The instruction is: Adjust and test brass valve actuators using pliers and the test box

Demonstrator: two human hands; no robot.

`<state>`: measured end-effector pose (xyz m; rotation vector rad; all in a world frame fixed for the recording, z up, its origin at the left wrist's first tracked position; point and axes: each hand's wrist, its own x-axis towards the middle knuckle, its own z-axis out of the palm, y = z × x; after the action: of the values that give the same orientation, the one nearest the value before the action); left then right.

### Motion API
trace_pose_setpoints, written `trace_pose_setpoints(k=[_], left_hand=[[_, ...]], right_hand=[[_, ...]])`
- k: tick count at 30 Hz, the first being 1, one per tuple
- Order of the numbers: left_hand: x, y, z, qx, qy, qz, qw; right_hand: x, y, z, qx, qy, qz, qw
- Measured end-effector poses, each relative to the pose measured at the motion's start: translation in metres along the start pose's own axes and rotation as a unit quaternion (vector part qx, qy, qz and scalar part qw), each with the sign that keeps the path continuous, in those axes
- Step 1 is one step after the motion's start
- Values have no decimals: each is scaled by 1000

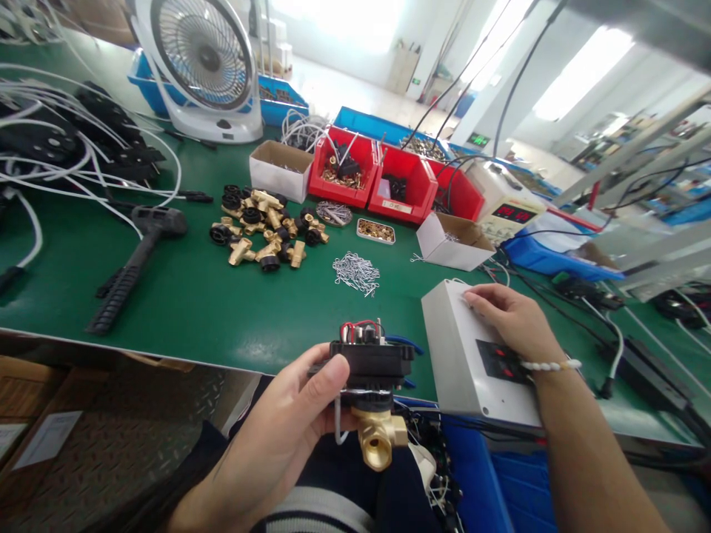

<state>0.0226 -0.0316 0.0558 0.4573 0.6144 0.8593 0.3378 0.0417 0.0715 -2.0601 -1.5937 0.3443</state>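
Observation:
My left hand (pixel 300 414) is wrapped round a motorized brass valve (pixel 381 437) above the table's front edge. Its black actuator housing is uncovered on top, with red wires and small parts showing, and the brass body points down. My right hand (pixel 508 318) rests on a grey control box (pixel 452 355), fingers curled and thumb and forefinger together near its upper end; whatever they pinch is hidden. A dark panel with red markings lies on the box below that hand. Ahead of the valve is a heap of small metal clips (pixel 356 273).
Several brass fittings (pixel 241 252) with black caps lie mid-table. A black hammer (pixel 136 266) and tangled white cables (pixel 83 159) are at left. Behind stand a fan (pixel 208 74), red bins (pixel 408 181), white cartons (pixel 281 170) and a power supply (pixel 508 211). A small tray (pixel 376 231) holds brass pieces.

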Motion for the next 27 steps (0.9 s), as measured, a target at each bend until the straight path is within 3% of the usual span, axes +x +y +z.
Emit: trace_pose_setpoints(k=[27], left_hand=[[-1, 1, -1, -33, -2, 5, 999]], right_hand=[[1, 1, 1, -18, 13, 11, 1000]])
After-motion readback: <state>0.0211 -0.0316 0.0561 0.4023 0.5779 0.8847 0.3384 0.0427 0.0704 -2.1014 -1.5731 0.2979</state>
